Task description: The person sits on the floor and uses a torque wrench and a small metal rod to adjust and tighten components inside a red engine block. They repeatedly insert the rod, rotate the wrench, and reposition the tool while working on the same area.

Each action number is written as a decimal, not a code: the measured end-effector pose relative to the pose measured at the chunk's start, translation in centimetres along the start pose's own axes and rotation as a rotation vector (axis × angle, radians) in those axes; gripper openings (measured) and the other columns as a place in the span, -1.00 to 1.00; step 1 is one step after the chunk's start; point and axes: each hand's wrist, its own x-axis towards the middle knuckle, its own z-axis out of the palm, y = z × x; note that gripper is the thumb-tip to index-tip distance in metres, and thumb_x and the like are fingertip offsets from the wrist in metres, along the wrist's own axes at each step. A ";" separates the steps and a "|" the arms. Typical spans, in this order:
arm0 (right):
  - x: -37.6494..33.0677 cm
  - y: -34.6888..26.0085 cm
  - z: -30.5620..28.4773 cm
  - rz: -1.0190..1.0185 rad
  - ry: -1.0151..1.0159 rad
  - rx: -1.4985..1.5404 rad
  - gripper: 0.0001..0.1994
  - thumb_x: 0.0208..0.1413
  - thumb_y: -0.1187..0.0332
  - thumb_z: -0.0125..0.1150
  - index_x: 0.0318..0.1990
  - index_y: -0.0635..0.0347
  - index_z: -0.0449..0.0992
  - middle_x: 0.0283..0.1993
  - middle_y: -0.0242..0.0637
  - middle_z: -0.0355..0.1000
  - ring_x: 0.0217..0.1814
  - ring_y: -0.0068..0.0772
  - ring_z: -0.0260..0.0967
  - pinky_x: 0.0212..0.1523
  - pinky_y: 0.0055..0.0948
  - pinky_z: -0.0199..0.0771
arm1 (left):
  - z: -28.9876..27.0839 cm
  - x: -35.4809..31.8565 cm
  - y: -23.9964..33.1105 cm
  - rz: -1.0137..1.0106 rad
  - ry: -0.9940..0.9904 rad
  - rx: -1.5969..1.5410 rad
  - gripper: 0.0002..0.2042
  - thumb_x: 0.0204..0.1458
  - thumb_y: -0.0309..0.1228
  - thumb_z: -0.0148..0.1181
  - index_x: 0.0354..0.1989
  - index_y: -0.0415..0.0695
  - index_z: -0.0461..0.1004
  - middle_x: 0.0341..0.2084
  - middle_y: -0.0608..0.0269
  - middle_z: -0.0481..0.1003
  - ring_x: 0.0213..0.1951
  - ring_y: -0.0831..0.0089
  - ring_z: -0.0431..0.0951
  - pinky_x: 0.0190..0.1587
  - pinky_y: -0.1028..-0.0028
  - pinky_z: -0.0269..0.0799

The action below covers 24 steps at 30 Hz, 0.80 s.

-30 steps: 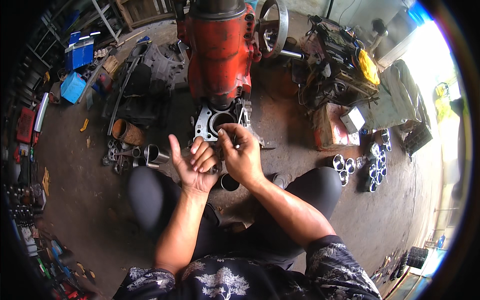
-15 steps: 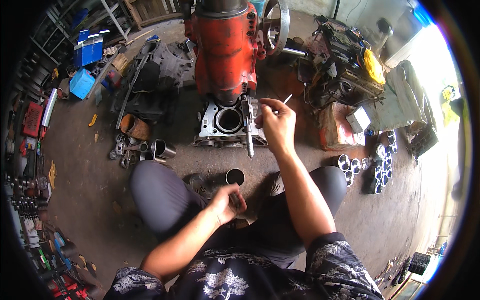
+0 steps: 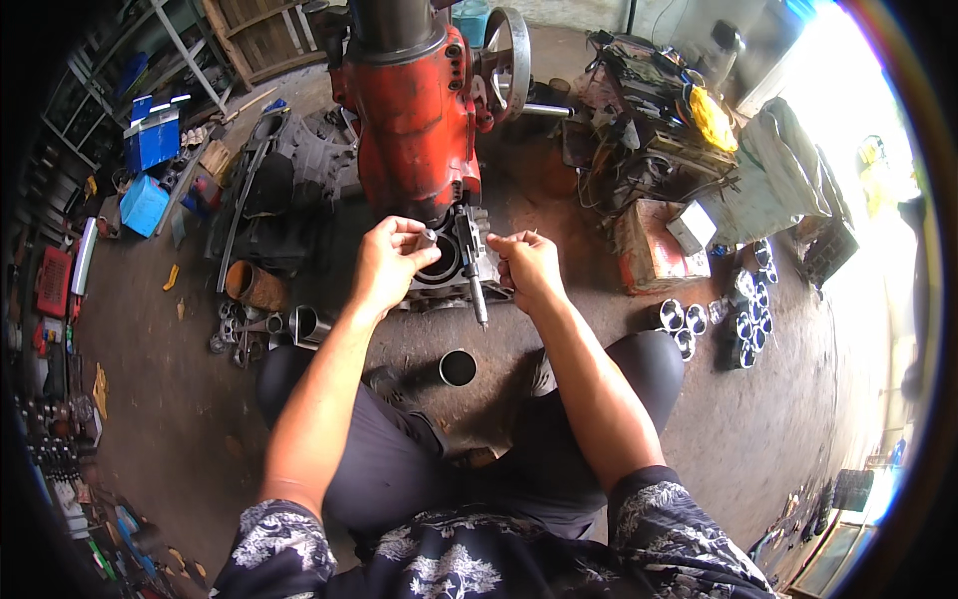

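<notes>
Over the left side of the engine block is my left hand, pinching a small grey metal piece between thumb and fingers. My right hand is closed at the block's right side; anything in its fingers is hidden. Between both hands, a long metal tool with a slim knurled-looking handle lies on the block's top, its end jutting past the near edge. Left of the tool, a round cylinder bore shows partly behind my left hand. The red machine head stands right above the block's far side.
A metal sleeve stands on the floor between my feet. Connecting rods and a rusty cylinder lie left. Several pistons and a worn box sit right. A handwheel sticks out from the machine.
My left hand has risen from between my knees to the block. My right hand has come slightly lower; the thin rod seen in it earlier no longer shows. The view has shifted.
</notes>
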 end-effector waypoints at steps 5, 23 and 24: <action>0.9 1.7 0.9 -0.238 0.094 -0.487 -0.73 0.04 0.28 0.42 -0.49 0.28 0.49 -0.64 -0.35 0.35 -0.68 -0.56 0.26 -0.63 -0.45 0.30 | 1.0 0.4 -0.9 -0.134 0.033 -0.308 -0.75 0.17 -0.48 0.24 -0.02 -0.31 0.47 -0.22 0.24 0.56 -0.17 0.48 0.60 -0.10 0.50 0.55; 1.3 5.1 2.7 -0.462 0.058 -1.307 -0.55 0.00 0.04 0.29 -0.29 0.38 0.58 -0.19 0.16 0.48 -0.15 0.13 0.52 -0.08 -0.11 0.55 | 3.4 3.7 -4.4 -0.208 0.044 -0.064 -0.71 -0.01 -0.60 0.33 -0.08 -0.26 0.52 -0.33 0.26 0.54 -0.34 0.51 0.57 -0.22 0.51 0.52; 1.2 5.2 2.5 -0.459 0.061 -1.288 -0.56 0.00 0.06 0.29 -0.29 0.38 0.56 -0.19 0.16 0.47 -0.16 0.13 0.52 -0.09 -0.10 0.54 | 3.5 3.7 -4.4 -0.195 0.063 0.008 -0.62 -0.07 -0.60 0.39 -0.02 -0.30 0.53 -0.31 0.16 0.59 -0.33 0.51 0.59 -0.24 0.54 0.50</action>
